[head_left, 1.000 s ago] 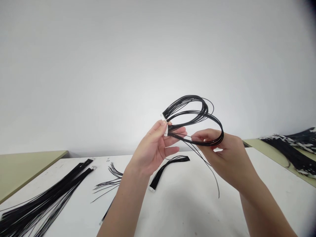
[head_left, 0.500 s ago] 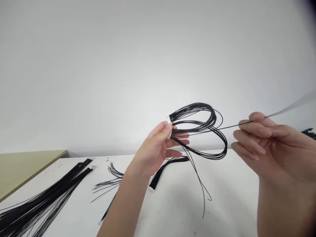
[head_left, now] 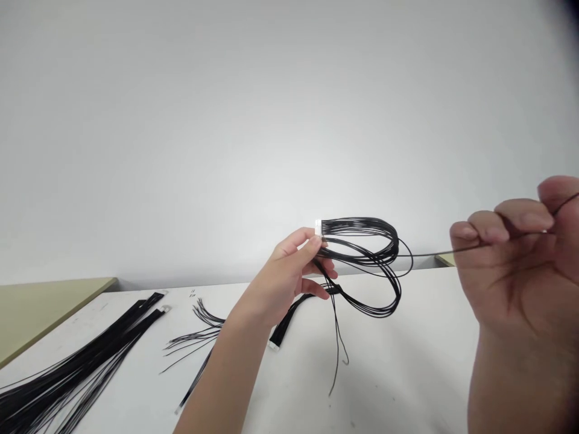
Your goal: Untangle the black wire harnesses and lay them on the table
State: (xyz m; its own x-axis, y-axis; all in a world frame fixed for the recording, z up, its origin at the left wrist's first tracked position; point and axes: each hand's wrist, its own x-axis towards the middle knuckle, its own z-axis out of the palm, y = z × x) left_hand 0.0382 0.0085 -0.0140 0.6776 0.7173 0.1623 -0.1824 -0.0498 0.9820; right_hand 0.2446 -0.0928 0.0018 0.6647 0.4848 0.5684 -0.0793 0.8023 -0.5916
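My left hand (head_left: 296, 268) pinches a white connector (head_left: 318, 227) with thumb and fingers, above the table. From that connector a looped wire harness (head_left: 393, 241) of thin black wires curves out to the right and back. Two loose wire ends (head_left: 336, 349) dangle below the loops. At the right edge, my right hand (head_left: 520, 259) has its fingers curled round a single black wire (head_left: 429, 254), which runs fairly straight from the loops into the grip. Part of the right thumb side is cut off by the frame.
A thick bundle of black wires (head_left: 85, 367) with white connectors lies on the white table (head_left: 289, 398) at left. Behind my left forearm are more loose wires (head_left: 194, 337). Another harness (head_left: 284, 325) rests behind my left hand. Greenish boards (head_left: 49, 307) flank the table; a pale wall stands behind.
My right hand has moved right, drawing the wire farther out. The looped harness in my left hand has shifted slightly down, and the dangling ends have swung left.
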